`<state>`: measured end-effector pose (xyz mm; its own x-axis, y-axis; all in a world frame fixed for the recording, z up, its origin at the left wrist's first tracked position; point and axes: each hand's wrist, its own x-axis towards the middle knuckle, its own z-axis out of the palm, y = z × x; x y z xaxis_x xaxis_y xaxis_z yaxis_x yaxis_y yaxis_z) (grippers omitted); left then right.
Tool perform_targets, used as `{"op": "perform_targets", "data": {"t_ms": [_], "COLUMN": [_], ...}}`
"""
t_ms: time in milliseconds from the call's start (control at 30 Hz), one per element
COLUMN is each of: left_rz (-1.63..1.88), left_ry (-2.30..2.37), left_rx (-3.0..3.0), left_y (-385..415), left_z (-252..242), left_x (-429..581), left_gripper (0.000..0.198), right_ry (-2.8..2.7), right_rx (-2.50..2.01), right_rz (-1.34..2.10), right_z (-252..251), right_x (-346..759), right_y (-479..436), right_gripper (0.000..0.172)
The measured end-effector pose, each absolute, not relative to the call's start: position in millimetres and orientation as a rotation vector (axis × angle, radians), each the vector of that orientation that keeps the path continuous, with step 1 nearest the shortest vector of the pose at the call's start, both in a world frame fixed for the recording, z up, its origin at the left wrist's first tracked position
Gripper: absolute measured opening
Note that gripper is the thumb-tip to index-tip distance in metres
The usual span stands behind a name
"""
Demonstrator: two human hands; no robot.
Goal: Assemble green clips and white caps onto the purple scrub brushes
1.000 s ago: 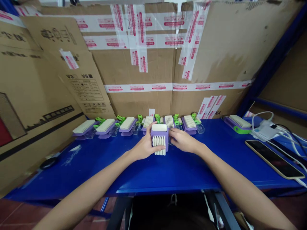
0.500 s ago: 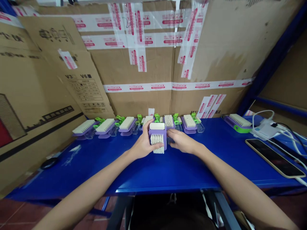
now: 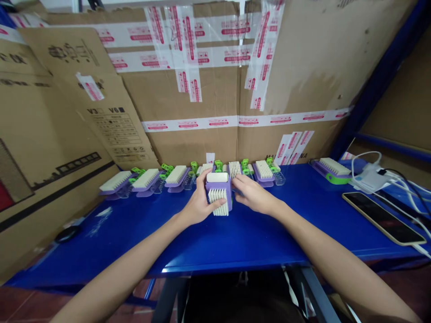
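Observation:
My left hand (image 3: pixel 198 202) grips a purple brush with white bristles (image 3: pixel 218 194), held on its side just above the blue table (image 3: pixel 235 237). The thumb lies across the bristles. My right hand (image 3: pixel 252 195) reaches in behind the brush's right side; its fingertips are hidden there, and I cannot make out whether they hold anything. A row of several purple brushes (image 3: pixel 175 176) with green parts lies along the table's back edge, just beyond both hands.
Taped cardboard sheets (image 3: pixel 215 89) wall the back and left. One more purple-and-green brush (image 3: pixel 328 169) lies at the right, near a white charger with cables (image 3: pixel 370 179) and a phone (image 3: pixel 382 217).
Both hands and the brush have shifted slightly left and away from me, nearer the row. The grip looks the same.

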<state>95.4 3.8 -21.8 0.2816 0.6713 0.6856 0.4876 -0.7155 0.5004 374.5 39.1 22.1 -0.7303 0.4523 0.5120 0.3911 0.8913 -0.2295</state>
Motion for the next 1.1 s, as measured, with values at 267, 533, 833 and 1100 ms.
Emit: {"op": "perform_targets", "data": {"t_ms": [267, 533, 833, 1100], "left_rz": [1.480, 1.428, 1.391, 1.329], "left_ry": [1.102, 1.120, 1.132, 1.100], "left_rx": [2.291, 2.295, 2.292, 2.266], "left_y": [5, 4, -1, -1], "left_z": [-25, -24, -18, -13], "left_x": [99, 96, 98, 99], "left_gripper": [0.107, 0.107, 0.107, 0.106], "right_ry": [-2.215, -1.971, -1.692, -1.400], "right_rx": [-0.598, -0.647, -0.653, -0.636], "right_rz": [0.126, 0.089, 0.337, 0.964], "right_z": [32, 37, 39, 24], "right_x": [371, 367, 363, 348], "right_y": [28, 18, 18, 32], "right_gripper": [0.038, 0.028, 0.030, 0.056]}}
